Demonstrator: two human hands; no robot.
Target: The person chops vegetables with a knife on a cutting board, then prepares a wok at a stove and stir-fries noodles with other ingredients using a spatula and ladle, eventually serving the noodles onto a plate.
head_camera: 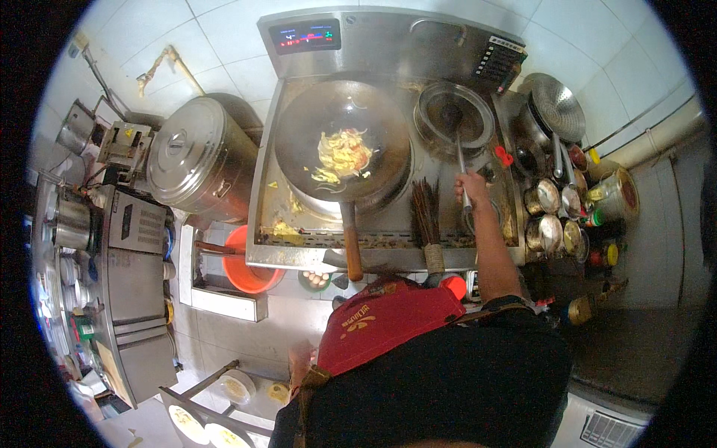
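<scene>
My right hand (pixel 473 187) is closed around the handle of a long metal ladle (pixel 460 154), whose bowl rests in a dark round pot (pixel 487 131) at the back right of the steel range. Left of it, a large wok (pixel 291 131) holds a heap of yellow and reddish stir-fried food (pixel 344 154). The wok's wooden handle (pixel 351 246) points towards me, with no hand on it. My left hand (pixel 301 358) hangs low beside the red apron, blurred and partly hidden; its fingers cannot be made out.
A bamboo wok brush (pixel 427 224) lies between wok and ladle. A big lidded steel stockpot (pixel 193 151) stands left of the range, above an orange bucket (pixel 252 274). Seasoning bowls (pixel 543 196) and a perforated strainer (pixel 557 109) are on the right. Plates of food (pixel 187 424) sit at lower left.
</scene>
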